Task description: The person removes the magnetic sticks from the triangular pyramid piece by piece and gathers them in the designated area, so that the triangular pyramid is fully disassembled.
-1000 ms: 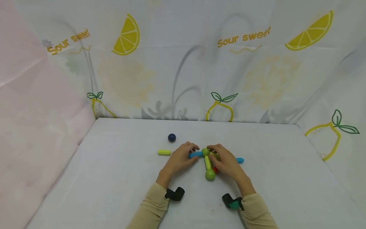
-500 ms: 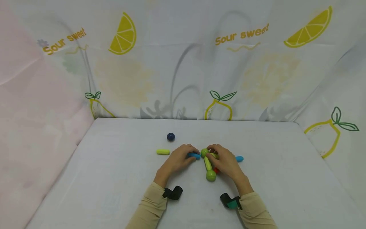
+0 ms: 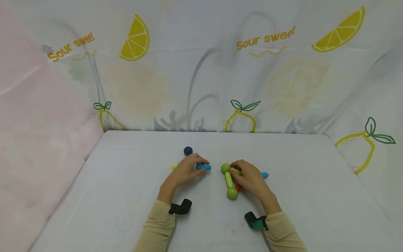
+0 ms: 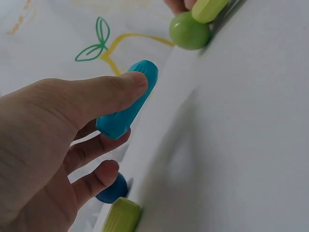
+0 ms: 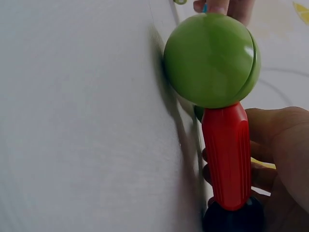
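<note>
The blue rod (image 3: 204,167) is pinched by the left hand (image 3: 184,171), with the thumb laid along one side, the fingers bent behind it and the lower ones spread apart; in the left wrist view it is held clear of the table (image 3: 126,196). A gap is left between its free end and the far green ball (image 3: 225,168).

By the right hand (image 3: 251,177), the upper lime rod (image 3: 237,171) is gripped between thumb and curled fingers (much of it is covered by them), with one end at the far green ball. From that ball the middle lime rod (image 3: 228,180) is run down to the near green ball (image 3: 232,193). To the latter the red rod (image 5: 226,159) is joined, and at its other end a dark ball (image 5: 234,220) is seen.

Beyond the right hand, the tip of another blue rod (image 3: 264,175) is shown; whether it is joined to anything cannot be told. The loose lime rod (image 3: 174,167) is partly hidden behind the left hand, and the navy ball (image 3: 188,150) is set just beyond that hand.
</note>
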Motion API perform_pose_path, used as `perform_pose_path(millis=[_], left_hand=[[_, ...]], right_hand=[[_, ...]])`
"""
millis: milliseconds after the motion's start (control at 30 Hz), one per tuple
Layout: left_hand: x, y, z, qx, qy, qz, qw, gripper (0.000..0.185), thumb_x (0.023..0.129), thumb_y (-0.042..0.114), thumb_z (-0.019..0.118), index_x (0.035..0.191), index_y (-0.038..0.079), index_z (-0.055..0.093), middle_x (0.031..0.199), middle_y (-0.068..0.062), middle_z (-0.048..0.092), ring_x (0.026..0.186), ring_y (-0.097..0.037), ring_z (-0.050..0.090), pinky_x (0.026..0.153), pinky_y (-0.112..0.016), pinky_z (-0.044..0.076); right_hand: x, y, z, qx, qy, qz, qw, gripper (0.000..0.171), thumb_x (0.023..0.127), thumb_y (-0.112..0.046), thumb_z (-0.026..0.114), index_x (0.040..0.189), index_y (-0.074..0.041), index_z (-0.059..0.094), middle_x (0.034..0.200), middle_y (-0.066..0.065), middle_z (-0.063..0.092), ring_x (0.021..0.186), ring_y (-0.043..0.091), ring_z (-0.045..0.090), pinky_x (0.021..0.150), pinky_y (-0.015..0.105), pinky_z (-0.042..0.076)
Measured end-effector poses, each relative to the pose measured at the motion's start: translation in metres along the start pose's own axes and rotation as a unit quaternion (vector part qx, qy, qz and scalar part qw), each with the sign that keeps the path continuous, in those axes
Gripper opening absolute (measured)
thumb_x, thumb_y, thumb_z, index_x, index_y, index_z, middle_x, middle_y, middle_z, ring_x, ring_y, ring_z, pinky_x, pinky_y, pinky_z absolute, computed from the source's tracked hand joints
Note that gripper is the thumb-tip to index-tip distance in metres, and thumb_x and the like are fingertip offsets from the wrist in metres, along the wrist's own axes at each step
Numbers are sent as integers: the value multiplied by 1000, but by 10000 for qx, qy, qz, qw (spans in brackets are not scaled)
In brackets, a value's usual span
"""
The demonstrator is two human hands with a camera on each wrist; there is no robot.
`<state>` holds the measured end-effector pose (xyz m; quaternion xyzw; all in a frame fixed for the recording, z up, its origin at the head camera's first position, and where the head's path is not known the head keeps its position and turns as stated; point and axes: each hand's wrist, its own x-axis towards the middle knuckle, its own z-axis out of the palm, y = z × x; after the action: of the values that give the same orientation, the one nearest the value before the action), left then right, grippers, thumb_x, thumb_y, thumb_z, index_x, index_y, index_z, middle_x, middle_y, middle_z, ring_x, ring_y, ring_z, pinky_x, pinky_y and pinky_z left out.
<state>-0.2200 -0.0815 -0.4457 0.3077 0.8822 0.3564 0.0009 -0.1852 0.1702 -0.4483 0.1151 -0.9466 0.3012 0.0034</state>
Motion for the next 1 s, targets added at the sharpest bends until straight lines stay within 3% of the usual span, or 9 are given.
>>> perform_pose_path(millis=[167,467,667,1000], left_hand=[[-7,-12,-14,-111,297,-98,9994,25,84,18,72,108,14,67,101,3,67,90,-11,59,83,-31,48],[-24,-33,-34,-343,788,-772,9933,20,87,16,68,106,14,67,104,-1,66,98,-19,57,87,-42,46],[-29,-43,-36,-427,803,-1043,9904,19,90,15,65,108,13,67,110,-4,66,107,-24,59,94,-47,46],[-34,-50,-36,-233,808,-1179,9895,19,92,12,61,110,12,65,111,-7,65,104,-26,59,90,-44,46]], right_hand=[[-1,3,-1,53,-72,18,10000,23,91,-25,62,110,-12,64,105,2,64,100,20,61,87,41,49],[-1,4,-2,151,-139,-14,9998,23,92,-25,61,111,-12,64,106,3,64,101,20,60,89,42,49],[0,4,-2,128,-137,-36,9998,22,92,-25,61,109,-11,64,105,2,63,99,19,60,88,41,48],[-1,4,-1,87,-183,-14,9998,20,92,-24,61,107,-12,64,104,1,64,99,18,59,88,40,47]])
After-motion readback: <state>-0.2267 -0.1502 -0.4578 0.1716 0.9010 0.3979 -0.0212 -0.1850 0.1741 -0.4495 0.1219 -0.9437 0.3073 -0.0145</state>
